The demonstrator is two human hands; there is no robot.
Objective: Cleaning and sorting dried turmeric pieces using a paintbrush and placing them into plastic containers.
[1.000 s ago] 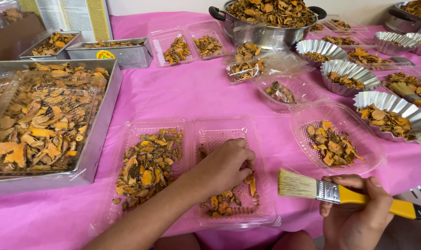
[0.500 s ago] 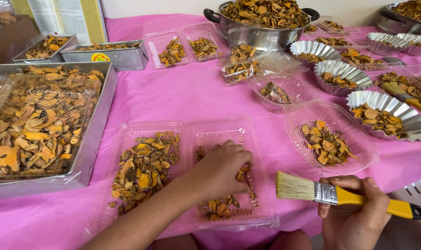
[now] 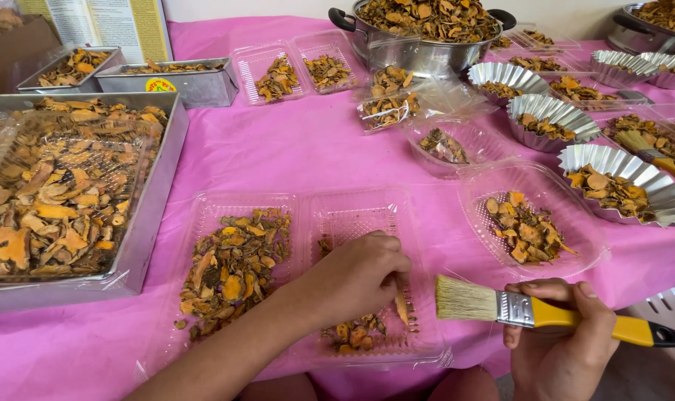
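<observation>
Left hand (image 3: 356, 276) curled, dried orange root slice (image 3: 401, 306) pinched inside clear hinged plastic tray (image 3: 352, 215), lower centre. Right hand (image 3: 564, 345) closed around yellow-handled flat bristle brush (image 3: 500, 304). Risk: flimsy tray tipped by pressing, slices spilled onto pink tablecloth (image 3: 300, 148).

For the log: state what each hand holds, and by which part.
The right hand holds a brush by its yellow handle, near the ferrule. The left hand pinches a dried slice by its upper end.

Twin-cell tray (image 3: 293, 215) between big pan (image 3: 148, 223) at left and round dish (image 3: 575, 245) at right.
</observation>
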